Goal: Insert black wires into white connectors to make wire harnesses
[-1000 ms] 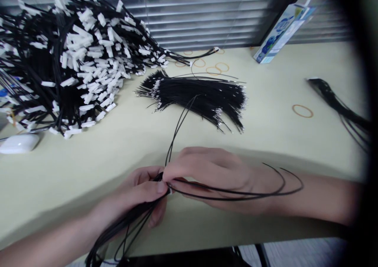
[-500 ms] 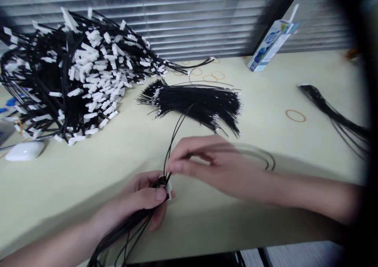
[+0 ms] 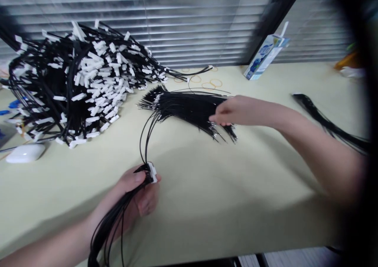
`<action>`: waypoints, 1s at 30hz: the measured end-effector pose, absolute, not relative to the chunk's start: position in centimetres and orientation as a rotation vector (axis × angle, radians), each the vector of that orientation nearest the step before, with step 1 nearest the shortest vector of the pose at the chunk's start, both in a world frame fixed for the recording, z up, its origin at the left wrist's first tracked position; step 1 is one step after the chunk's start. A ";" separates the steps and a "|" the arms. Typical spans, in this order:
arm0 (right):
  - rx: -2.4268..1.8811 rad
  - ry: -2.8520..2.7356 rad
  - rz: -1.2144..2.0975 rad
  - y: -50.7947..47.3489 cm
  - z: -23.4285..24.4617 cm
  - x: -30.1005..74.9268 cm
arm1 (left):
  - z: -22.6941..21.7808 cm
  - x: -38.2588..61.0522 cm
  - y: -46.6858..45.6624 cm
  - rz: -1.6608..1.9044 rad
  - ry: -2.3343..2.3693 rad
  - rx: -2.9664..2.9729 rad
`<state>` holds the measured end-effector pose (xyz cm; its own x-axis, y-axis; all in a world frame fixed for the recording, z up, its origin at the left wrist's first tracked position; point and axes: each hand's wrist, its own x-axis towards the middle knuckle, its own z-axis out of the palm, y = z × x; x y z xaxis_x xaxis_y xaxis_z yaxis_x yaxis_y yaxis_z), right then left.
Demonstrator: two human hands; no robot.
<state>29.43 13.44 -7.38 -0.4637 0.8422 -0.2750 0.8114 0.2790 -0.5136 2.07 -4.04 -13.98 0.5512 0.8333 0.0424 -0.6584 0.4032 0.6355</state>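
My left hand (image 3: pixel 136 192) grips a bunch of thin black wires that end in a small white connector (image 3: pixel 152 172) at my fingertips. A few of these wires loop up from the connector and back toward the loose pile. My right hand (image 3: pixel 236 110) is stretched out over the loose pile of black wires with bare metal tips (image 3: pixel 191 105) in the middle of the table, its fingers bent down onto the wires. Whether it has pinched one I cannot tell.
A big heap of black wires with white connectors (image 3: pixel 79 82) fills the back left. A white mouse (image 3: pixel 25 152) lies at the left edge. Rubber bands (image 3: pixel 206 82) and a blue-white carton (image 3: pixel 264 56) sit by the blinds. Another black wire bundle (image 3: pixel 325 119) lies at right.
My right hand left the connector and reached away to the loose wire pile. My left hand kept its bunch and shifted slightly left and up. The view tilted downward.
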 end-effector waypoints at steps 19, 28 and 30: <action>-0.788 -1.440 1.621 9.3 -3.6 27.3 | -12.8 1.5 -4.6 0.796 0.751 0.558; -0.834 -2.103 1.440 1.1 -4.4 22.6 | -9.9 2.8 -5.5 0.555 0.859 0.595; -0.835 -2.236 1.255 0.6 -4.6 22.7 | -10.1 2.8 -5.6 0.540 0.817 0.563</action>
<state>22.73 0.64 -4.65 -0.7204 0.6886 0.0826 0.2882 0.4056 -0.8674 2.76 -5.60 -10.07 0.5697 0.6385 -0.5174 -0.2255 0.7269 0.6486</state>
